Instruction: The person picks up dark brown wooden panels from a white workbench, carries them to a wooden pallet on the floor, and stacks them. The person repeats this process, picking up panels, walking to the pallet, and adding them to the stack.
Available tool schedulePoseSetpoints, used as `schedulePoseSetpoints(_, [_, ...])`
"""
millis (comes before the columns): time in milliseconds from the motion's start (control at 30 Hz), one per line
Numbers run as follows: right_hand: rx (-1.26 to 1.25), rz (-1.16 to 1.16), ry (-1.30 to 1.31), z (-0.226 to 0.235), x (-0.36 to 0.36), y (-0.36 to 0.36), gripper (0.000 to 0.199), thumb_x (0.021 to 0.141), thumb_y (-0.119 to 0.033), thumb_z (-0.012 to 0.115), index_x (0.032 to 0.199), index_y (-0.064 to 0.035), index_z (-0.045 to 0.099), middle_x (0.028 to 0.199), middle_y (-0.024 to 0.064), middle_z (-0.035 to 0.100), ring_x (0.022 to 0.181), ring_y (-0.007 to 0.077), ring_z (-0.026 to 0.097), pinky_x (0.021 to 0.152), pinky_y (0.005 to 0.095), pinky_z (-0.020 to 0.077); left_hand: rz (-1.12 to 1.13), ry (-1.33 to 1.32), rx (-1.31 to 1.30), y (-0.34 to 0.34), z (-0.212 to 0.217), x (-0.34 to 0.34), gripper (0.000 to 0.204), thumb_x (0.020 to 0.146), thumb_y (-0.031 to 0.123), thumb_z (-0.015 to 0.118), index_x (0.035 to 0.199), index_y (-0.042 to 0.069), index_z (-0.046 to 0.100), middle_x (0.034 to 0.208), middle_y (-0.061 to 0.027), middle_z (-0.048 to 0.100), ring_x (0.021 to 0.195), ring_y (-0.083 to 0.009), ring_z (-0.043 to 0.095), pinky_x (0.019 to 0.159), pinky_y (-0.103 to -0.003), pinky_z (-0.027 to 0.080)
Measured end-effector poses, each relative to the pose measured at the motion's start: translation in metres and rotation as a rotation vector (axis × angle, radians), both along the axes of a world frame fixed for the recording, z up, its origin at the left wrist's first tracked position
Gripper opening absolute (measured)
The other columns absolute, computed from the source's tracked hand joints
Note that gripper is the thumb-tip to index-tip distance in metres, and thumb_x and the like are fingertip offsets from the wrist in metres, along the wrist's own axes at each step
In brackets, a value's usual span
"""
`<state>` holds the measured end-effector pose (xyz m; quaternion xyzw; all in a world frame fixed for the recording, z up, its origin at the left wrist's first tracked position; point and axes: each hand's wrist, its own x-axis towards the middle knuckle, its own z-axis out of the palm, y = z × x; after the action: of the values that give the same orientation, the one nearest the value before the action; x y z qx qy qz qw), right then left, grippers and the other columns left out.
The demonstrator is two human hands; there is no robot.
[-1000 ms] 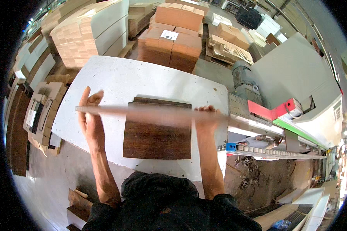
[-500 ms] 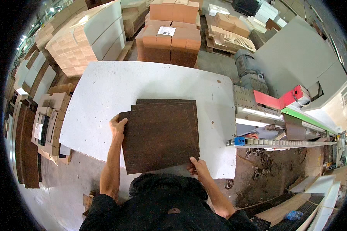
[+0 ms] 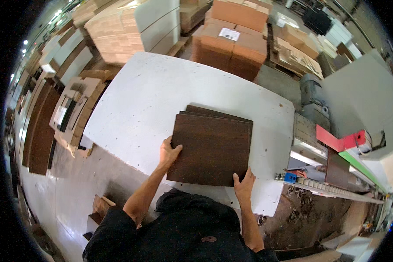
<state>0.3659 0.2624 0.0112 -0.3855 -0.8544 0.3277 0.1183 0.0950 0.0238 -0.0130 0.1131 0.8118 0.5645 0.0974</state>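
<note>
two hands, left (image 3: 167, 153) and right (image 3: 245, 185), pinch edges of the top brown panel (image 3: 212, 150) over a white table (image 3: 139, 100).

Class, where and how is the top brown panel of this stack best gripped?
Probably take the top brown panel by its left and right edges, left hand and right hand from either side, thumbs above. It is broad and flat with no visible handle, and lower panels poke past its far edge, leaving less finger room.
</note>
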Motion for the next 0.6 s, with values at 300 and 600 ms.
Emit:
schedulePoseSetpoints(300, [-0.039, -0.038, -0.073, -0.003, -0.016, 0.002, 0.075, 0.09, -0.027, 0.068, 0.144, 0.0113, 0.031, 0.136, 0.0333, 0.043, 0.125, 0.0451, 0.04, 0.107, 0.0525, 0.033, 0.05, 0.042, -0.254, 0.041, 0.008, -0.022, 0.045, 0.071, 0.015, 0.073, 0.111, -0.004, 0.064, 0.102, -0.0248, 0.069, 0.095, -0.0396, 0.066, 0.086, -0.044, 0.052])
schedulePoseSetpoints(600, [0.026, -0.14, 0.162, -0.019, -0.029, 0.024, 0.057, 0.085, -0.033, 0.07, 0.121, 0.0098, 0.056, 0.11, 0.0315, 0.062, 0.104, 0.0431, 0.06, 0.094, 0.048, 0.0457, -0.021, -0.018, -0.063, 0.053, -0.008, -0.043, 0.05, 0.077, 0.016, 0.072, 0.12, -0.007, 0.061, 0.111, -0.0243, 0.067, 0.101, -0.0353, 0.065, 0.091, -0.042, 0.051])
